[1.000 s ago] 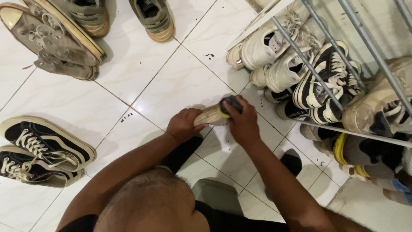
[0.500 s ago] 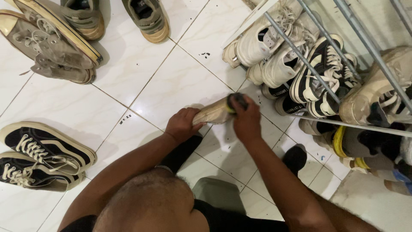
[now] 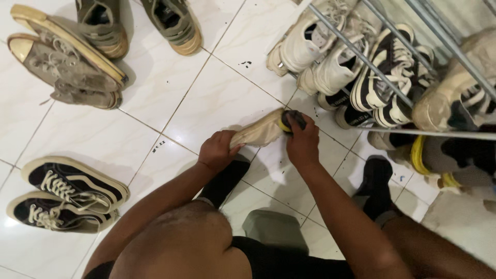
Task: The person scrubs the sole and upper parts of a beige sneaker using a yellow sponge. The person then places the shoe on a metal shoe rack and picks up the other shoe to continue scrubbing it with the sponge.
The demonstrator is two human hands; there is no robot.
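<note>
the left hand [image 3: 218,150] grips the heel end of a worn cream canvas shoe [image 3: 258,133], fingers curled shut around it, sole side turned up and the shoe held just above the white glossy floor tiles [image 3: 217,98]. the right hand [image 3: 302,142] is closed on a dark scrubbing sponge with a yellow layer [image 3: 289,121], pressed against the toe end of the cream shoe. compared with a second ago the sponge has travelled from mid-sole out to the toe tip, and the shoe itself has swung slightly up and away from the body; judged from this, a scrubbing stroke along the sole is at the far end of its run. taking the cream shoe as landmark: just beyond its toe stands a grey metal tube shoe rack [image 3: 361,57] holding white sneakers [image 3: 310,44] and black-and-white striped sneakers [image 3: 382,77], near enough that a longer stroke could knock them. to its far left, well apart, lie a pair of black lace-up sneakers with white soles [image 3: 67,191]; up and left, a pair of grey-brown high-tops [image 3: 67,67] and olive sneakers [image 3: 175,26]. open tile lies left of and above the shoe; the person's black-socked feet [image 3: 374,183] sit below it.
</note>
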